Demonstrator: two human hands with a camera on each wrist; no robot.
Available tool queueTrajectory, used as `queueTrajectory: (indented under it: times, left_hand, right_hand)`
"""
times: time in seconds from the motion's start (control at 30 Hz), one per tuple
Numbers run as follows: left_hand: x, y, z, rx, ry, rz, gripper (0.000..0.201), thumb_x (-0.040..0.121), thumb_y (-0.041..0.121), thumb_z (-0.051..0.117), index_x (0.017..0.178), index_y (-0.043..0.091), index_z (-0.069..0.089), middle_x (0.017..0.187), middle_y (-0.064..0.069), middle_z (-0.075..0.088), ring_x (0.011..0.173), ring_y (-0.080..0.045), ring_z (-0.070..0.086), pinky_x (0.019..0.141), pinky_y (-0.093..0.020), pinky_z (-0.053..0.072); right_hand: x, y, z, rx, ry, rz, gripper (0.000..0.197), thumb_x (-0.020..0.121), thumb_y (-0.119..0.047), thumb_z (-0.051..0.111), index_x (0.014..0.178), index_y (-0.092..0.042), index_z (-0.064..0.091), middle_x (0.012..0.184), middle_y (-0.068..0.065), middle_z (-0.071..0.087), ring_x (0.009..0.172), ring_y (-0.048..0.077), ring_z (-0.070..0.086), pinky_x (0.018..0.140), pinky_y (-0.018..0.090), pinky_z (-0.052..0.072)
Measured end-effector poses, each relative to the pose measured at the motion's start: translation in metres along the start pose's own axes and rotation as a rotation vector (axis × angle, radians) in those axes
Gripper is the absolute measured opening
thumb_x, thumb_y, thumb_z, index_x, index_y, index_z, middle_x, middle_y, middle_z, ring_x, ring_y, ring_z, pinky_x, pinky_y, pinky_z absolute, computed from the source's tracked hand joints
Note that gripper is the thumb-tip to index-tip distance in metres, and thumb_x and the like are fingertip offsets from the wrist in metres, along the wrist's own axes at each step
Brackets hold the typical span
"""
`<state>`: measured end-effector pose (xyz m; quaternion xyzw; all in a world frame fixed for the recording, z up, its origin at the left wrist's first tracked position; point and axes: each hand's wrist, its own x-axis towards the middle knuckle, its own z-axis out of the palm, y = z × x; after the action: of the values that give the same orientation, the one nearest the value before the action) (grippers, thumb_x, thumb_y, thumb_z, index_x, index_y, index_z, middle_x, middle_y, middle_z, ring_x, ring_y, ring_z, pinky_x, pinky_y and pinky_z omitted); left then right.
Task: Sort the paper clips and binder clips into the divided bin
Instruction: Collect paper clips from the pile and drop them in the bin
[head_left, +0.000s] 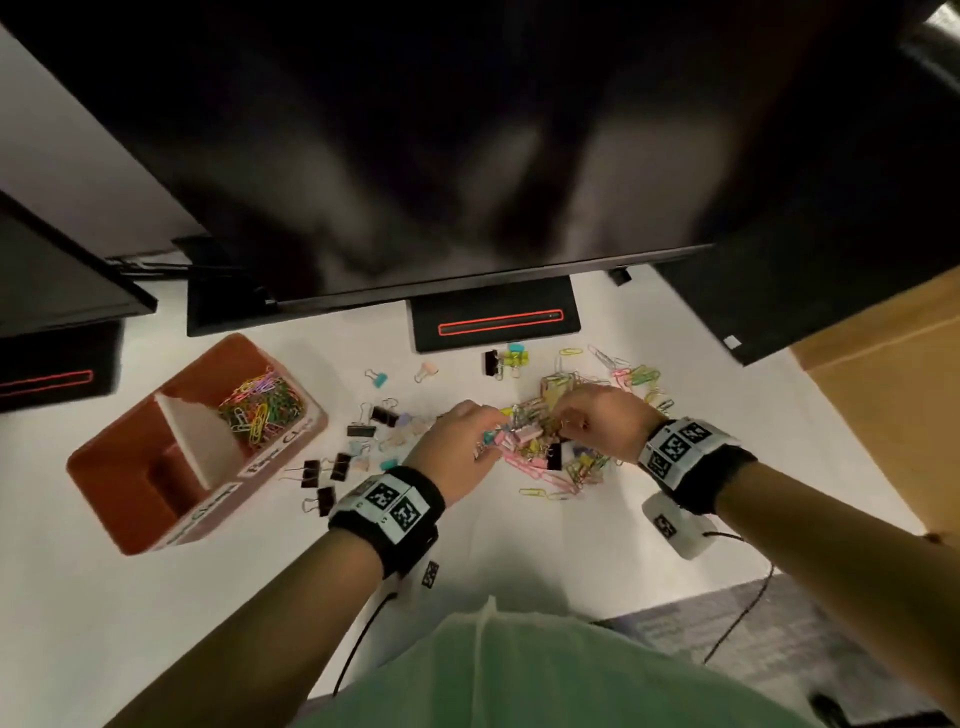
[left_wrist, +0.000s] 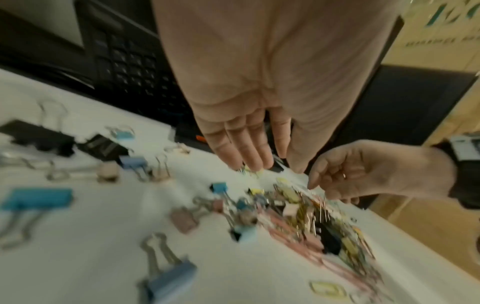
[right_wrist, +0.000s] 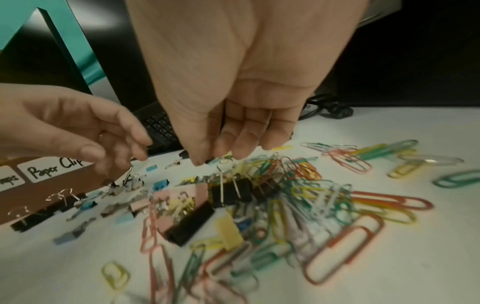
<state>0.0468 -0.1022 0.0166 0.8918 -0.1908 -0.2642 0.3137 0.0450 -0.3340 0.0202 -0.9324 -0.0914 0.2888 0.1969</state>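
The person is in the middle of sorting. Both hands are down over the mixed pile (head_left: 540, 441) of paper clips and binder clips on the white counter (head_left: 519, 551).

The left hand (head_left: 457, 447) points down, palm low, with its fingers (left_wrist: 244, 152) close together and fairly straight. Their tips hang just above the pile. The picture is blurry, so it may be touching a clip, but no grip shows.

The right hand (head_left: 602, 421) reaches in from the other side. Its fingers (right_wrist: 244, 135) are bent, and the thumb and first finger seem to pinch something small and dark at the top of the pile. What it is cannot be told.

The divided bin (head_left: 119, 467) sits well to the left of the left fingers. One side already holds colored paper clips (head_left: 262, 408). Black binder clips (head_left: 324, 483) lie loose between the left fingers and the bin.

Next, each hand needs a firm pinch on clips of one kind, lifted free of the tangle, then carried left to the matching side.
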Motion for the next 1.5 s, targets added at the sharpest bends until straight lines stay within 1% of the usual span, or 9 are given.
queueTrajectory:
  times: [0.17,0.37,0.47,0.6,0.83,0.97,1.07,1.27,1.5]
  left_hand:
    - [0.026,0.006,0.030,0.135,-0.038,-0.096,0.034,0.085,0.023,0.061,0.119,0.022,0.055,0.119,-0.001,0.050,0.108,-0.021,0.051,0.095,-0.038,0.046]
    - [0.016,-0.011,0.027,0.084,0.054,-0.205,0.042,0.083,-0.005,0.052,0.117,0.020,0.057,0.121,-0.001,0.048,0.106,-0.019,0.053,0.103,-0.032,0.043]
    - [0.008,-0.013,0.023,0.121,0.106,-0.186,0.040,0.079,0.005,0.064,0.115,0.022,0.057,0.120,0.001,0.049,0.100,-0.017,0.055,0.097,-0.035,0.047]
    - [0.013,0.001,0.030,0.145,0.193,-0.103,0.033,0.081,0.015,0.065,0.113,0.021,0.059,0.120,-0.001,0.053,0.106,-0.020,0.054,0.096,-0.037,0.047]
    - [0.045,0.021,0.045,0.174,0.112,-0.137,0.040,0.084,0.035,0.062,0.122,0.024,0.056,0.128,0.003,0.049,0.111,-0.017,0.049,0.098,-0.035,0.043]
    - [0.041,0.013,0.046,0.159,0.113,-0.160,0.024,0.079,0.024,0.068,0.103,0.022,0.065,0.127,0.002,0.050,0.110,-0.019,0.050,0.097,-0.037,0.044]
    - [0.031,0.007,0.042,0.093,0.125,-0.175,0.019,0.075,0.032,0.072,0.091,0.023,0.067,0.125,0.004,0.051,0.109,-0.017,0.050,0.094,-0.040,0.047]
    - [0.047,0.014,0.029,0.096,0.150,-0.184,0.041,0.087,0.036,0.058,0.124,0.019,0.054,0.134,0.003,0.046,0.118,-0.017,0.048,0.100,-0.032,0.041]
    - [0.071,0.023,0.030,0.166,0.097,-0.249,0.055,0.092,0.032,0.049,0.142,0.018,0.032,0.148,0.000,0.034,0.128,-0.022,0.042,0.107,-0.037,0.039]
  right_hand:
    - [0.003,0.024,0.002,-0.039,-0.108,-0.043,0.043,0.088,-0.031,0.059,0.129,-0.021,0.052,0.116,0.006,0.056,0.106,0.023,0.054,0.091,0.034,0.047]
    - [0.009,0.060,-0.007,-0.118,-0.055,-0.086,0.034,0.088,-0.037,0.057,0.119,-0.022,0.057,0.110,0.004,0.055,0.102,0.023,0.055,0.084,0.033,0.048]
    - [0.010,0.069,-0.012,-0.131,0.002,-0.133,0.039,0.085,-0.051,0.056,0.113,-0.024,0.060,0.103,0.000,0.055,0.095,0.019,0.056,0.078,0.034,0.050]
    - [0.022,0.055,-0.021,-0.053,0.119,-0.222,0.032,0.087,-0.035,0.058,0.116,-0.022,0.059,0.109,0.004,0.055,0.101,0.022,0.053,0.087,0.035,0.047]
    - [0.052,0.025,-0.011,-0.109,-0.008,-0.175,0.048,0.083,-0.037,0.062,0.128,-0.027,0.050,0.135,0.006,0.040,0.125,0.025,0.040,0.103,0.041,0.040]
    - [0.038,0.032,0.005,-0.159,-0.058,-0.219,0.047,0.081,-0.033,0.065,0.126,-0.029,0.052,0.147,0.007,0.027,0.136,0.028,0.025,0.112,0.045,0.030]
    - [0.025,0.041,0.011,-0.069,-0.049,-0.275,0.046,0.084,-0.038,0.063,0.128,-0.030,0.052,0.149,0.007,0.028,0.136,0.027,0.028,0.113,0.045,0.031]
    - [0.030,0.059,-0.017,0.038,0.178,-0.107,0.043,0.088,-0.028,0.056,0.130,-0.025,0.049,0.144,0.006,0.036,0.133,0.026,0.033,0.111,0.041,0.032]
    - [0.049,0.062,-0.028,0.037,0.100,0.024,0.050,0.087,-0.031,0.059,0.134,-0.022,0.045,0.137,0.007,0.039,0.125,0.026,0.040,0.107,0.037,0.037]
